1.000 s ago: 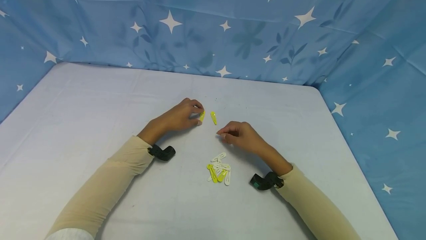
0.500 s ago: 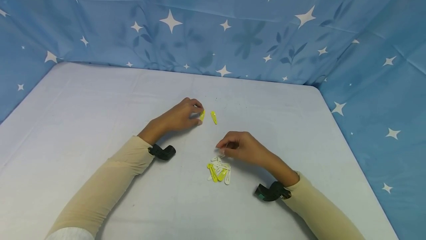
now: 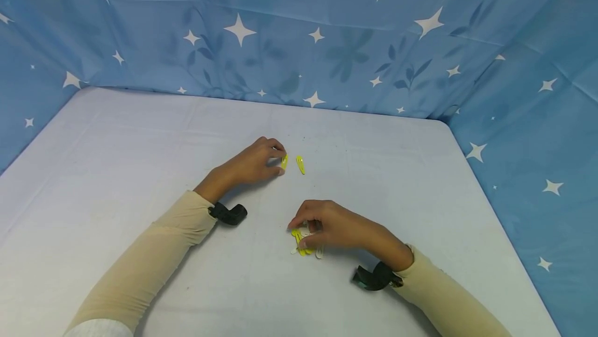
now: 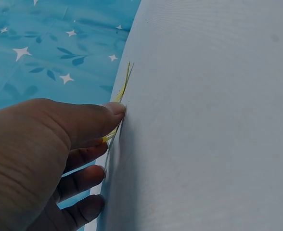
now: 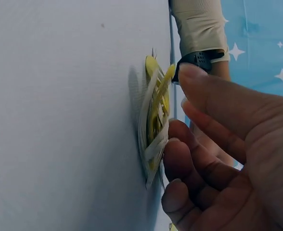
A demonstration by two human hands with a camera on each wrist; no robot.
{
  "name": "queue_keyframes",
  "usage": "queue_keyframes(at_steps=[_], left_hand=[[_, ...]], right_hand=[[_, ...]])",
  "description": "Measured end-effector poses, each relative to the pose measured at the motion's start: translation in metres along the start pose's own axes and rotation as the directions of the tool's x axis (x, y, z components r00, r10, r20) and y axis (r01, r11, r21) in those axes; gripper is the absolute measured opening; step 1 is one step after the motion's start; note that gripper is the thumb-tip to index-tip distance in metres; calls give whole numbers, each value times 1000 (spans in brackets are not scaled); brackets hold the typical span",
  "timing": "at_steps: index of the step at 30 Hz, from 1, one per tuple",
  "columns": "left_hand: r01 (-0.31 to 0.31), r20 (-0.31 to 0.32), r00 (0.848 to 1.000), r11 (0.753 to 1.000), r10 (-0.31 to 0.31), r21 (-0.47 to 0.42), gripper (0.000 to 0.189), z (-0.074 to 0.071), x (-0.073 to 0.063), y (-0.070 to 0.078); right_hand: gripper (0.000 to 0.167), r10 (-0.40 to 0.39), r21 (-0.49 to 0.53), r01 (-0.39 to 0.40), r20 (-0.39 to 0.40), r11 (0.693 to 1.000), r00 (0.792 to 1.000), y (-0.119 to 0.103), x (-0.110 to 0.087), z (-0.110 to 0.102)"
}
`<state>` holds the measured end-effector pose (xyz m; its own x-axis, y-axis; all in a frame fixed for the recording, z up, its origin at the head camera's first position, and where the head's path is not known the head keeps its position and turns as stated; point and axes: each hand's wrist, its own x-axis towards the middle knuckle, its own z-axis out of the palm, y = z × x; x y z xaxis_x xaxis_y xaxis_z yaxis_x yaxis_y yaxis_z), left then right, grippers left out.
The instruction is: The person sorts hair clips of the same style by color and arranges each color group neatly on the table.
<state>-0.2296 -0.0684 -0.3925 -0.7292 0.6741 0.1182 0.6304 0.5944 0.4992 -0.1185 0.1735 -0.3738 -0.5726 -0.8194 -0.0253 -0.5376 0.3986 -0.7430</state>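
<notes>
In the head view, my left hand (image 3: 258,161) rests on the far middle of the table and pinches a yellow snap hair clip (image 3: 284,162) between thumb and forefinger. A second yellow hair clip (image 3: 300,164) lies just right of it. My right hand (image 3: 338,225) hovers over a small pile of white and yellow hair clips (image 3: 297,235), partly hiding it. The right wrist view has the clip pile (image 5: 156,120) beside the fingertips, with thumb and forefinger apart. Whether they touch a clip, I cannot tell.
The table (image 3: 224,285) has a white cover. Blue curtain (image 3: 275,30) with white stars hangs behind it and at both sides. A black wrist camera (image 3: 229,214) sits on the left sleeve, and another camera (image 3: 376,277) on the right.
My right hand has come down and toward the near side, from beside the second yellow clip to over the pile. The left hand stays in place at its clip.
</notes>
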Motion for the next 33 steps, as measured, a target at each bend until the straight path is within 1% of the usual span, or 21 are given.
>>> queue_keyframes(at_steps=[5,11,15,19,23,25,30,33], left_hand=[[3,1,1000,1000,-3,-2,44,0,0,0],[6,-3,1000,1000,-6,-12,42,-1,0,0],[11,-5,1000,1000,-11,-14,41,-1,1,0],[11,-6,1000,1000,-11,-15,41,-1,0,1],[8,-12,1000,1000,-8,-16,40,-1,1,1],[5,-16,1000,1000,-5,-16,40,-1,1,1],[5,-18,1000,1000,-5,-9,40,0,1,0],[5,-16,1000,1000,-5,-7,40,0,1,0]], right_hand=[[32,13,-69,-10,41,998,999,-3,0,1],[29,11,-108,-6,45,994,999,-5,0,2],[30,14,-128,-8,48,992,999,-5,1,2],[25,34,-145,-29,36,989,999,-6,1,3],[14,63,-148,-63,-1,987,998,-6,-1,3],[12,75,-145,-77,-17,986,997,-5,-1,4],[12,69,-144,-74,-34,987,997,-4,-2,4],[15,63,-152,-65,-17,986,998,-4,-3,4]])
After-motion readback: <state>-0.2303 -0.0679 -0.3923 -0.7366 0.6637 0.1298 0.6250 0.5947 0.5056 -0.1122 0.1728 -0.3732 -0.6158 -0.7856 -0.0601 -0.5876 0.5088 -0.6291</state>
